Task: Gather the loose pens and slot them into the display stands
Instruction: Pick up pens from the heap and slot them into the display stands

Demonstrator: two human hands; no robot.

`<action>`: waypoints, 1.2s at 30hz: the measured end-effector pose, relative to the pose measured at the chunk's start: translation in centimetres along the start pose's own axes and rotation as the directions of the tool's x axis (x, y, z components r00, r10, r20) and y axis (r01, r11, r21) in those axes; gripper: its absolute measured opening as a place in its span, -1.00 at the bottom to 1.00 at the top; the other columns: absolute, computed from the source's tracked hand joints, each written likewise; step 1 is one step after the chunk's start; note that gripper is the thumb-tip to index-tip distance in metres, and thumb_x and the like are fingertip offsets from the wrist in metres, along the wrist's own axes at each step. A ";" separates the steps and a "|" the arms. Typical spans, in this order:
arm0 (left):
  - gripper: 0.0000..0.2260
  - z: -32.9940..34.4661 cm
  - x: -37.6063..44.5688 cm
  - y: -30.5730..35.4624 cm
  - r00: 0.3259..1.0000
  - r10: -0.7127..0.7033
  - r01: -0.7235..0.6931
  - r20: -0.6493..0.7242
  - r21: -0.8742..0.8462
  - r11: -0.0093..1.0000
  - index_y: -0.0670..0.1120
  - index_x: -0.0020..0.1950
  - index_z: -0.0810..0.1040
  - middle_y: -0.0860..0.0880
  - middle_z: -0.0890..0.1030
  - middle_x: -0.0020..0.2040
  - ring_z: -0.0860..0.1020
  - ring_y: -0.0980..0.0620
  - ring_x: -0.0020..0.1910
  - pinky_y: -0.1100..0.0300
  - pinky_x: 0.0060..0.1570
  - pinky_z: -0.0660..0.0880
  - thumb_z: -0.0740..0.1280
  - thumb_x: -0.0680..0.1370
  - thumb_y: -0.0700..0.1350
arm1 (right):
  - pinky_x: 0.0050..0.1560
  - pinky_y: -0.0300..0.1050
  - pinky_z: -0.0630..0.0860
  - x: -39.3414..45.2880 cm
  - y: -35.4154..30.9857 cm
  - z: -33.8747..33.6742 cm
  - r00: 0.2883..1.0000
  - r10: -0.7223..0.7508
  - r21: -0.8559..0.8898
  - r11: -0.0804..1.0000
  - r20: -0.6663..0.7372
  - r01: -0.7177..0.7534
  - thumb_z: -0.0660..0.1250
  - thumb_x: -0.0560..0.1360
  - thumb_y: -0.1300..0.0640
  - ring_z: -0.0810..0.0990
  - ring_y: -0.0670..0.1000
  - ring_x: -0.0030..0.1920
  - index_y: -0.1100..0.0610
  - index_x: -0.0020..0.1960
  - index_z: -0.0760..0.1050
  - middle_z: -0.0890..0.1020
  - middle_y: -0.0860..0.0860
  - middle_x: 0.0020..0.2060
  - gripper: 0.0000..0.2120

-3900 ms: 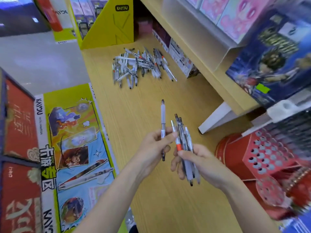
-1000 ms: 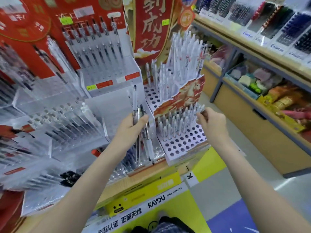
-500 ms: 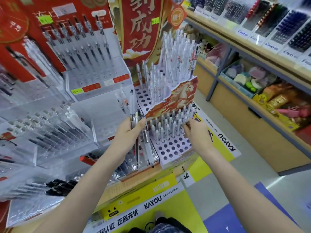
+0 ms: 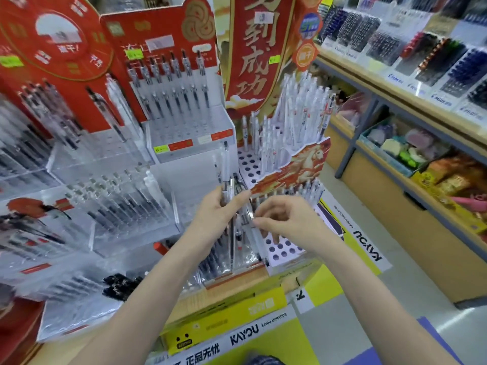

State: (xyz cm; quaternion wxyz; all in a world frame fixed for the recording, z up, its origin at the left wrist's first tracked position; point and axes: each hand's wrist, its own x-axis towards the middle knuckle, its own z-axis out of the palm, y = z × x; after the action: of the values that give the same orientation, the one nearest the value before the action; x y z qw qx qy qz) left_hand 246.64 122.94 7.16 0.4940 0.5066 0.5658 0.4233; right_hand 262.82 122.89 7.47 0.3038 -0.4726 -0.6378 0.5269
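Left hand (image 4: 216, 214) grips pens (image 4: 228, 196) — right hand (image 4: 286, 219) (fingertips) touching.

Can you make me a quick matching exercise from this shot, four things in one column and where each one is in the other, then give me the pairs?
Things:
1. bundle of pens
2. right hand
3. white holed stand
4. yellow KAYOU box

Places:
A. below the stands, at the front edge
B. gripped in the left hand
C. reaching in to the bundle from the right
D. under the right hand, some holes vacant

Pairs: 1-B, 2-C, 3-D, 4-A
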 end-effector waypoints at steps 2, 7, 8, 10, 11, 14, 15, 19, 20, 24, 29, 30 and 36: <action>-0.72 -1.0 -0.5 0.1 1.000 0.003 -0.001 0.029 -0.053 0.999 -0.03 -0.15 0.50 0.02 0.41 -0.38 0.38 0.00 -0.33 0.02 -0.25 0.39 0.36 0.33 0.15 | -0.41 -0.30 0.46 0.1 -0.6 0.8 0.999 -0.013 0.046 0.999 0.038 0.012 0.45 0.41 0.21 0.54 -0.14 -0.45 0.08 -0.11 0.53 0.63 0.00 -0.32 -0.87; -0.93 -4.3 -2.3 0.1 0.998 0.061 -0.062 -0.025 -0.052 0.997 -0.05 -0.13 0.54 0.15 0.57 -0.43 0.53 0.18 -0.41 0.32 -0.35 0.45 0.36 0.46 -0.07 | -0.23 -0.13 0.59 1.5 -2.4 3.6 0.990 -0.074 -0.013 0.997 0.116 0.076 0.43 0.43 0.23 0.63 0.01 -0.26 0.05 -0.07 0.52 0.64 -0.02 -0.27 -0.86; -0.90 -5.5 -2.7 0.1 0.997 0.064 -0.067 -0.050 -0.063 0.996 -0.06 -0.10 0.57 0.14 0.60 -0.40 0.56 0.17 -0.38 0.32 -0.34 0.48 0.35 0.45 -0.06 | -0.20 -0.06 0.60 1.8 -2.8 4.2 0.989 -0.074 -0.015 0.997 0.130 0.076 0.41 0.45 0.23 0.65 0.08 -0.22 0.07 -0.04 0.53 0.66 0.03 -0.24 -0.87; -0.84 -7.9 -3.8 0.0 0.989 0.094 -0.102 -0.113 -0.062 0.993 -0.07 -0.01 0.60 0.16 0.62 -0.37 0.57 0.19 -0.34 0.33 -0.30 0.49 0.34 0.46 -0.06 | -0.21 -0.04 0.62 2.4 -3.6 5.9 0.987 -0.078 -0.008 0.997 0.139 0.080 0.40 0.46 0.25 0.67 0.10 -0.20 0.14 0.06 0.50 0.68 0.12 -0.17 -0.81; -0.87 -9.3 -4.3 -0.3 0.982 0.109 -0.116 -0.154 -0.036 0.993 -0.07 -0.02 0.59 0.19 0.56 -0.44 0.50 0.23 -0.42 0.37 -0.37 0.42 0.32 0.49 -0.08 | -0.24 -0.09 0.62 2.6 -4.1 6.8 0.988 -0.073 0.005 0.997 0.138 0.073 0.40 0.45 0.26 0.67 0.06 -0.23 0.15 0.11 0.46 0.67 0.13 -0.15 -0.74; -0.76 -13.5 -6.5 -1.4 0.946 0.117 -0.102 -0.303 0.065 0.993 -0.09 -0.29 0.42 0.17 0.33 -0.62 0.30 0.22 -0.59 0.41 -0.51 0.21 0.25 0.57 -0.08 | -0.23 -0.14 0.62 3.0 -6.0 10.2 0.972 -0.095 0.074 0.994 0.214 0.081 0.38 0.45 0.32 0.65 0.01 -0.28 0.00 0.24 0.29 0.64 0.18 -0.09 -0.52; -0.71 -15.1 -7.5 -1.9 0.932 0.107 -0.085 -0.347 0.079 0.993 -0.10 -0.31 0.34 0.16 0.33 -0.60 0.31 0.22 -0.59 0.41 -0.51 0.22 0.23 0.58 -0.06 | -0.17 -0.10 0.63 3.2 -6.5 11.8 0.960 -0.119 0.062 0.992 0.254 0.107 0.38 0.45 0.34 0.65 0.00 -0.27 -0.08 0.25 0.26 0.63 0.21 -0.08 -0.46; -0.82 -22.3 -12.1 -4.7 0.886 0.055 -0.029 -0.460 0.063 0.998 -0.13 -0.07 0.41 -0.01 0.46 -0.22 0.43 0.30 -0.39 0.46 -0.30 0.37 0.21 0.59 -0.03 | -0.07 0.13 0.61 3.9 -8.4 19.8 0.943 -0.188 -0.009 0.980 0.274 0.198 0.35 0.49 0.26 0.66 0.10 -0.23 -0.19 0.04 0.35 0.61 0.18 -0.17 -0.62; -0.80 -24.3 -13.4 -5.5 0.879 0.068 -0.032 -0.472 0.083 0.996 -0.18 -0.06 0.43 -0.05 0.46 -0.21 0.44 0.24 -0.37 0.38 -0.24 0.40 0.21 0.59 -0.05 | -0.10 0.14 0.61 4.0 -8.9 22.2 0.947 -0.186 0.013 0.982 0.263 0.189 0.31 0.52 0.24 0.66 0.13 -0.25 -0.14 -0.01 0.36 0.62 0.14 -0.23 -0.72; -0.88 -33.4 -19.0 -8.7 0.820 0.083 -0.023 -0.566 0.112 0.993 -0.12 -0.11 0.45 -0.03 0.48 -0.24 0.43 0.24 -0.32 0.36 -0.21 0.36 0.23 0.59 -0.12 | -0.30 -0.17 0.60 4.3 -10.3 32.9 0.963 -0.147 0.035 0.989 0.228 0.142 0.22 0.57 0.23 0.65 -0.05 -0.35 0.05 0.01 0.35 0.55 0.11 -0.30 -0.90; -0.85 -42.4 -24.0 -11.5 0.819 0.002 0.040 -0.573 0.061 0.997 -0.06 -0.17 0.42 0.16 0.44 -0.40 0.39 0.21 -0.41 0.36 -0.33 0.31 0.22 0.60 -0.10 | -0.26 -0.07 0.41 4.5 -9.8 42.6 0.964 -0.259 -0.327 0.907 0.063 0.265 0.36 0.50 0.17 0.54 0.05 -0.33 0.24 -0.17 0.54 0.58 0.12 -0.36 -0.86; -0.82 -43.4 -24.5 -11.8 0.830 -0.019 0.066 -0.557 0.063 0.996 -0.07 -0.18 0.40 0.17 0.38 -0.45 0.35 0.22 -0.45 0.38 -0.40 0.26 0.21 0.61 -0.08 | -0.28 -0.09 0.37 4.3 -10.0 43.7 0.959 -0.282 -0.409 0.871 0.040 0.273 0.35 0.51 0.15 0.51 0.05 -0.35 0.24 -0.21 0.51 0.56 0.12 -0.39 -0.81; -0.87 -46.6 -24.9 -12.7 0.874 -0.075 0.087 -0.480 0.003 0.996 -0.10 -0.03 0.46 -0.04 0.47 -0.18 0.45 0.04 -0.18 0.19 -0.14 0.39 0.21 0.61 -0.05 | -0.27 0.03 0.45 4.0 -10.6 47.5 0.938 -0.344 -0.537 0.798 -0.032 0.274 0.34 0.53 0.10 0.58 0.09 -0.32 0.17 -0.28 0.38 0.59 0.11 -0.39 -0.74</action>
State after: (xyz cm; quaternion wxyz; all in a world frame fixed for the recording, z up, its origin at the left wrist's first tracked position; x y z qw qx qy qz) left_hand 198.65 97.58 5.13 0.3499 0.3681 0.6960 0.5075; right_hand 216.29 108.28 4.81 0.2852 -0.4593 -0.8049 0.2444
